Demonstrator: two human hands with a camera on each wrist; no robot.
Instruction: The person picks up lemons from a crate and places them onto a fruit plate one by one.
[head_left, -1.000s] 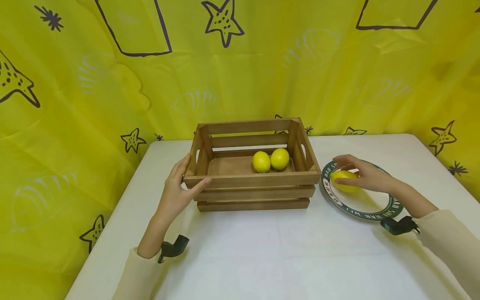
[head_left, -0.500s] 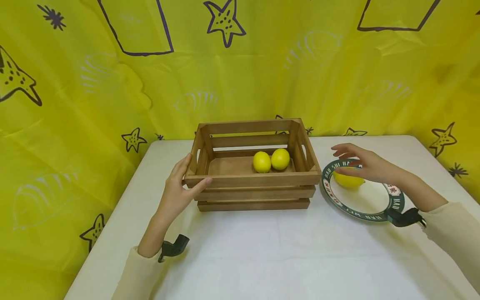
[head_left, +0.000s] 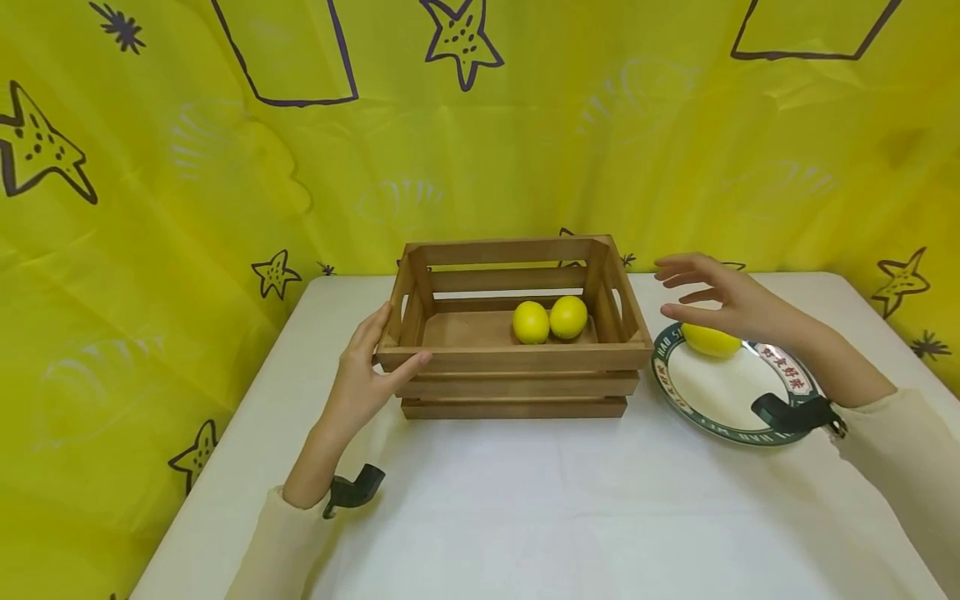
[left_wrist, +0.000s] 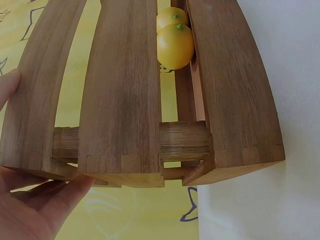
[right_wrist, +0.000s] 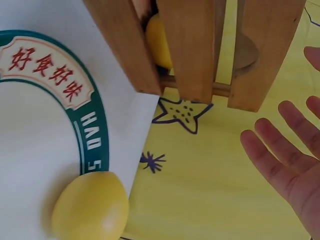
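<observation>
A slatted wooden crate stands on the white table, with two yellow lemons, a left one and a right one, inside at the right. My left hand holds its front left corner, thumb on the top front slat and fingers along the end. To the right, my right hand hovers over the far side of a green-rimmed plate, fingers spread and holding nothing. Below that hand another lemon lies on the plate; the right wrist view shows this lemon apart from the fingers.
Behind the table hangs a yellow cloth printed with starfish and fish. The plate sits close beside the crate's right end. A black wrist mount is on the left arm, and a similar mount on the right.
My right hand has lifted off the lemon on the plate and moved up and away from it. The left hand keeps its place on the crate; the view has shifted slightly.
</observation>
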